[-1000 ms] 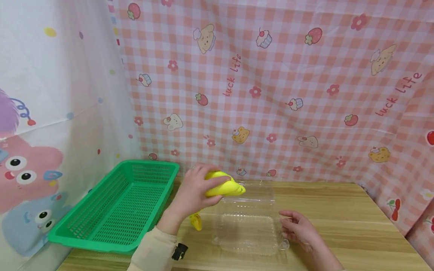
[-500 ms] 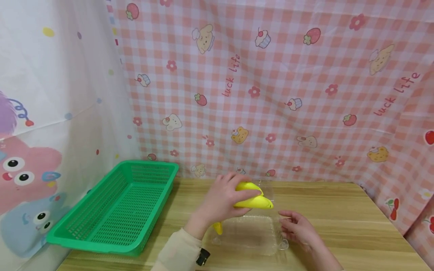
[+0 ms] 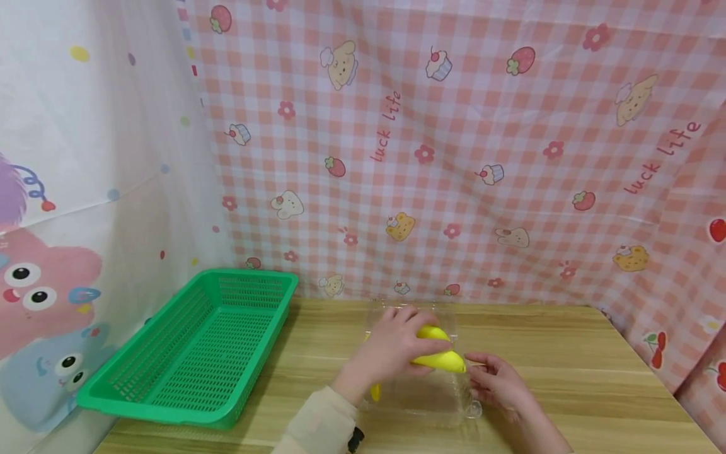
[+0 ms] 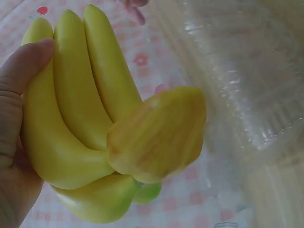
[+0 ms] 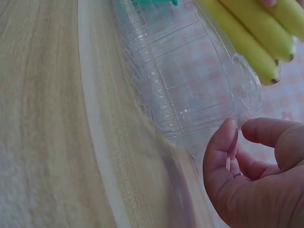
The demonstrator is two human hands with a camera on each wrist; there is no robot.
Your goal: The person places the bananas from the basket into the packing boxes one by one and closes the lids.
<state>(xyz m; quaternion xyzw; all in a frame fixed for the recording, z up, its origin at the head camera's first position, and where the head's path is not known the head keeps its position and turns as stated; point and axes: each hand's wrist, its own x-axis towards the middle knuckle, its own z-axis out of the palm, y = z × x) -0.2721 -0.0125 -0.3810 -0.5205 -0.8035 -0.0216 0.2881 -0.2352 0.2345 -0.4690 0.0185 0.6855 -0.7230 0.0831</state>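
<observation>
A bunch of yellow bananas [image 3: 442, 361] is gripped from above by my left hand [image 3: 391, 347], tips pointing right. The left wrist view shows the thumb lying along one banana [image 4: 71, 80] and the thick brown-streaked stem end [image 4: 159, 135] facing the camera. Below the bunch stands a clear plastic clamshell container [image 3: 420, 403], its lid [image 3: 386, 308] folded back toward the curtain. The bananas hang over the container's middle and right side. My right hand [image 3: 501, 386] pinches the container's right edge between thumb and fingers, seen closely in the right wrist view [image 5: 256, 175].
To the left on the wooden table [image 3: 567, 359] is a green plastic basket [image 3: 155, 413] with slotted sides. A pink checked curtain [image 3: 488, 113] hangs behind the table, and a white printed curtain [image 3: 136, 126] hangs at the left.
My left hand has carried the bananas rightward and down, from the container's left side to over its middle and right. The right hand has stayed at the container's edge.
</observation>
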